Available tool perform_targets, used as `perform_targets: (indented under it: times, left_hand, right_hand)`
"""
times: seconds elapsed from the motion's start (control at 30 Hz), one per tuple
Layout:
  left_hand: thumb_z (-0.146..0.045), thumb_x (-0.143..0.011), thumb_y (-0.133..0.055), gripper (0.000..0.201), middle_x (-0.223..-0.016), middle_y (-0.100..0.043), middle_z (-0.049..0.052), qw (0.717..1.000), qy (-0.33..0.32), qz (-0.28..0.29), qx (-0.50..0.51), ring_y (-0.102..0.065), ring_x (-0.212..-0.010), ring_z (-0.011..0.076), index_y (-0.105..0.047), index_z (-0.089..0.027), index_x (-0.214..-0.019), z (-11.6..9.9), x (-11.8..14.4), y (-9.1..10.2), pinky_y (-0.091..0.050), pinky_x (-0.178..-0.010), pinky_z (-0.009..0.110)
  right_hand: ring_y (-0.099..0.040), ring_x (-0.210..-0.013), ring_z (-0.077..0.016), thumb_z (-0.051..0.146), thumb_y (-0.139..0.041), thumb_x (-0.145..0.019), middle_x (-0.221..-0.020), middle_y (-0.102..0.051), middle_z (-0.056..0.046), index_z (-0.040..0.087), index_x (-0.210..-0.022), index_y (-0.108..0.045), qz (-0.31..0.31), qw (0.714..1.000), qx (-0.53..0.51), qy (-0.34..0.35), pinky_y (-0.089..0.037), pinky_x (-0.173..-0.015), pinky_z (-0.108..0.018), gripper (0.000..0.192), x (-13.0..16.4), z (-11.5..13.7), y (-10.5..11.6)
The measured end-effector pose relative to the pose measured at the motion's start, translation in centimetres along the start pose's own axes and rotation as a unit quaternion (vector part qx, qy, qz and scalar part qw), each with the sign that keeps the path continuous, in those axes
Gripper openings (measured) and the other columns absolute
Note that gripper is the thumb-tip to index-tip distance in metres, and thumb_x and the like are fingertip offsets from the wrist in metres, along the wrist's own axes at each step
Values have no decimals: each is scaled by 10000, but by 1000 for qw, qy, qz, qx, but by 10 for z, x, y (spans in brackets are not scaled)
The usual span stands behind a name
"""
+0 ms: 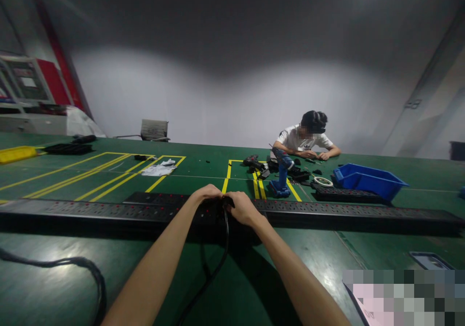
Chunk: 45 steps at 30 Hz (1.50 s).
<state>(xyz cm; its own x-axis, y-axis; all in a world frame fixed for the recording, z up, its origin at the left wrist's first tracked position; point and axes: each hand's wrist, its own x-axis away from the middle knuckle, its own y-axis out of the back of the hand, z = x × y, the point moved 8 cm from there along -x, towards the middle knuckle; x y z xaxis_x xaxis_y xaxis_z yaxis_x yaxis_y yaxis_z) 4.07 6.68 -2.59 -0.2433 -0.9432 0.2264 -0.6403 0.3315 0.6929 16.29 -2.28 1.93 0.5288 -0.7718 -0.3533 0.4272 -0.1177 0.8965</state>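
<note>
Both my hands meet over the middle of a long black power strip [308,211] with red dots along its top. My right hand [241,209] has its fingers closed around the dark end of a black cable [227,231], which hangs toward me over the strip's near side. Close beside it, my left hand [208,193] has its fingers bent in against the same spot. What its fingertips hold, if anything, is hidden. A shorter black strip [145,198] lies just behind, partly covered by my left hand and forearm.
Beyond the strips stands a blue cordless drill [281,171], with a blue bin [370,178] to its right. A co-worker [305,137] leans on the far edge. White papers [159,168] lie left of centre; a thick black cable [83,262] curves at near left.
</note>
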Motion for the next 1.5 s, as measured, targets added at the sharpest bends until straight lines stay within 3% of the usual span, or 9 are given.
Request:
perform_targets:
  times: [0.23, 0.47, 1.07, 1.27, 1.5]
  left_hand:
    - [-289, -566, -634, 157, -630, -600, -3, 999, 13, -2, 38, -490, -597, 128, -652, -145, -628, 8, -1, -1, -354, -529, 231]
    - [-313, -566, -654, 197, -699, -664, 31, 999, 15, 6, 44, -554, -639, 159, -677, -136, -649, 5, 1, -1, -388, -536, 241]
    - [-271, -511, -685, 194, -658, -642, 1, 999, 39, -14, 35, -536, -632, 145, -694, -142, -655, 10, -4, 3, -390, -550, 233]
    - [-201, -519, -646, 215, -819, -715, 16, 998, 11, 14, 68, -589, -736, 165, -736, -161, -711, 0, 5, 0, -428, -610, 226]
    - [-223, -538, -675, 254, -871, -738, 23, 995, -38, 49, 81, -620, -810, 176, -759, -169, -771, -4, 4, -1, -455, -697, 231]
  right_hand:
    - [-532, -1069, -228, 194, -593, -814, -1139, -629, -105, 183, -1233, -556, -25, 999, 14, -16, -330, -905, -316, 421, 2, 0, 4]
    - [-527, -1042, -220, 191, -603, -800, -1088, -641, -83, 203, -1135, -614, -17, 999, 24, -14, -332, -880, -313, 335, 3, 0, 4]
    - [-543, -1034, -218, 212, -603, -816, -1110, -644, -90, 201, -1165, -621, -1, 1000, 4, -16, -360, -877, -301, 350, 2, 0, 3]
    - [-551, -1010, -218, 212, -598, -815, -1106, -648, -93, 198, -1181, -615, -11, 1000, 3, -6, -367, -863, -297, 367, 2, -2, 3]
    - [-547, -1023, -217, 210, -592, -813, -1108, -644, -94, 196, -1191, -606, -10, 1000, 4, -6, -367, -865, -292, 378, 2, -4, 1]
